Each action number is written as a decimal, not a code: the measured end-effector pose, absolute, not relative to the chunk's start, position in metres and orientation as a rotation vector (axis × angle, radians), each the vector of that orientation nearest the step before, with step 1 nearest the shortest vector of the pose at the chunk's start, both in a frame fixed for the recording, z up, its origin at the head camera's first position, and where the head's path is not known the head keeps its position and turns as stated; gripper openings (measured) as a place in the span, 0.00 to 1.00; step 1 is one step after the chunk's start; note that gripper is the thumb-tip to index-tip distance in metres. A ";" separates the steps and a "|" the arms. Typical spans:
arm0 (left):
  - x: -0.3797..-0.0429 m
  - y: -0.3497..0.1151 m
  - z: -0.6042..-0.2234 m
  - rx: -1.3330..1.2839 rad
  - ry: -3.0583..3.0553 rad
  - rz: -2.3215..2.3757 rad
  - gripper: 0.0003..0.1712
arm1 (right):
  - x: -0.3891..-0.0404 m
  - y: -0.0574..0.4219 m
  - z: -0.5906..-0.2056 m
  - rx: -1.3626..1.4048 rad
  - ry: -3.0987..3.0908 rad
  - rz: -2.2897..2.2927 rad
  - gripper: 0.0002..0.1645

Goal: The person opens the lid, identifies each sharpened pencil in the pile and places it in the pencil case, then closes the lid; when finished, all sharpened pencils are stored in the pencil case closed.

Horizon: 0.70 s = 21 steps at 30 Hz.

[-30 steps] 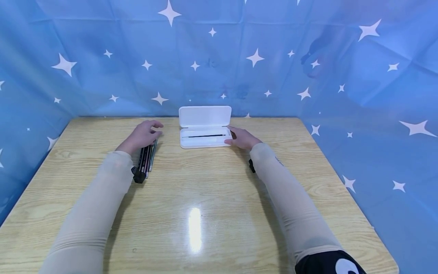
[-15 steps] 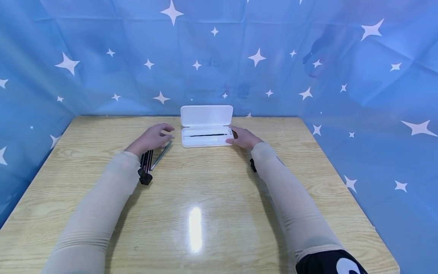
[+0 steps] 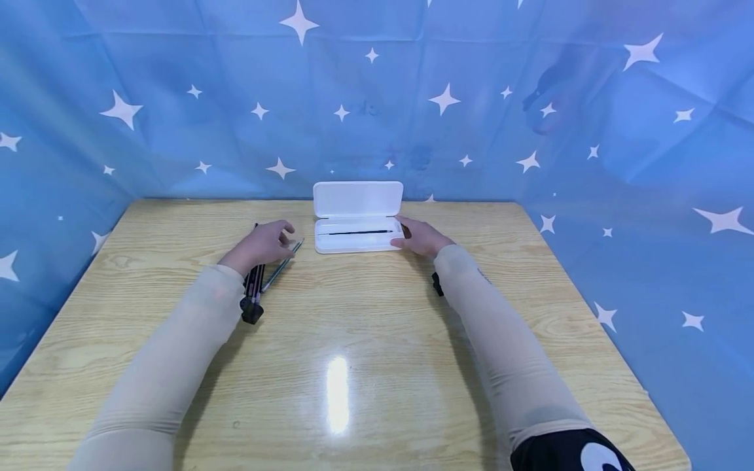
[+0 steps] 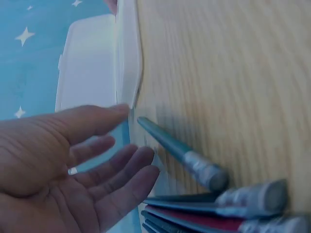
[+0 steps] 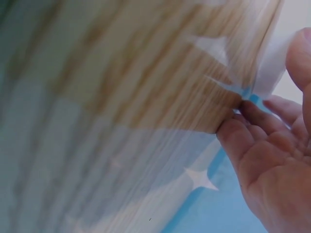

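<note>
An open white pencil case (image 3: 359, 246) stands at the back of the table, its lid (image 3: 358, 198) raised. One dark pencil (image 3: 360, 232) lies lengthwise inside. My right hand (image 3: 421, 239) holds the case's right end, thumb at the front and fingers behind. To the left of the case, my left hand (image 3: 266, 243) hovers over several dark pencils (image 3: 254, 281) with its fingers loosely bent. Beside its fingertips a teal pencil (image 4: 167, 141) lies slanted, apart from the bunch. In the left wrist view nothing sits between thumb and fingers.
The wooden table (image 3: 377, 327) ends close behind the case, against a blue star-patterned cloth (image 3: 377, 98). A black wrist device (image 3: 252, 311) on the left sleeve covers the near ends of the bunch.
The teal pencil has swung away from the bunch toward the case, its far end now to the right. My left hand has moved right, then dipped slightly. My right hand stays at the case.
</note>
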<state>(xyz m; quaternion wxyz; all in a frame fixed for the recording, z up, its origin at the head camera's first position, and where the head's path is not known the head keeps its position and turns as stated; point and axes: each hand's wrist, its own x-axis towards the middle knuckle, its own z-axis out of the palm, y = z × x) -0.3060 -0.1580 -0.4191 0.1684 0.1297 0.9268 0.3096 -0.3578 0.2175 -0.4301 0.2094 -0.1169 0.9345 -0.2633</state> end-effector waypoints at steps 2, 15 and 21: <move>-0.305 -0.156 -0.420 0.342 2.638 0.842 0.36 | -0.357 0.218 -0.429 -0.325 2.601 -0.724 0.49; -0.300 -0.141 -0.417 0.324 2.619 0.696 0.35 | -0.358 0.219 -0.430 -0.324 2.614 -0.708 0.48; -0.299 -0.141 -0.415 0.295 2.594 0.707 0.35 | -0.358 0.217 -0.430 -0.337 2.616 -0.693 0.48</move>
